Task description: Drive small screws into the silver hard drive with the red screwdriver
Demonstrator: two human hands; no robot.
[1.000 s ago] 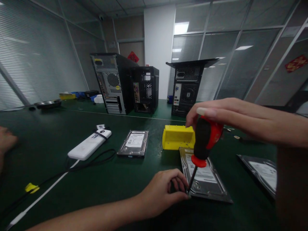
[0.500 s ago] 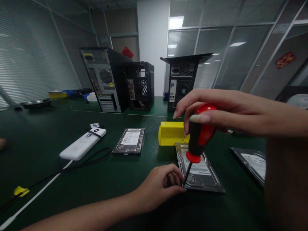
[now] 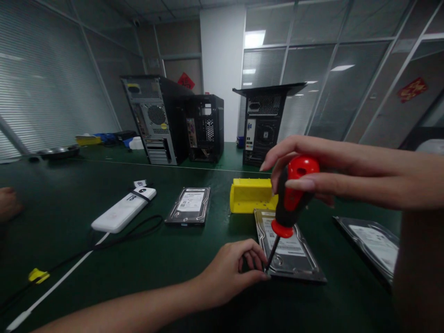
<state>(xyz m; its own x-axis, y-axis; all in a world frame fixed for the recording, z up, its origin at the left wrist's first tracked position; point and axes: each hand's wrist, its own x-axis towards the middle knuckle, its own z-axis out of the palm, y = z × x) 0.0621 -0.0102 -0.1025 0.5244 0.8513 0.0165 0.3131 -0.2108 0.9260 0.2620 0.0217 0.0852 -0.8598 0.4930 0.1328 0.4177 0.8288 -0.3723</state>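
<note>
My right hand (image 3: 312, 178) is wrapped round the handle of a red and black screwdriver (image 3: 293, 199). Its shaft slants down to the near left corner of a hard drive (image 3: 294, 261), which lies label up on the green table. At that same corner, my left hand (image 3: 239, 268) has its fingers curled, thumb and fingertips close to the screwdriver tip. Whatever is between those fingers, if anything, is too small to tell. A yellow plastic block (image 3: 251, 195) stands just behind the drive.
Another hard drive (image 3: 190, 206) lies left of centre, and a third (image 3: 373, 243) at the right. A white power bank (image 3: 123, 210) with cables is on the left. Computer cases (image 3: 157, 120) stand at the back. Another person's hand (image 3: 9, 203) is at the left edge.
The view has shifted slightly. My right hand and the screwdriver handle have moved a little right and down, while the tip stays at the drive's corner. The other person's hand shows more.
</note>
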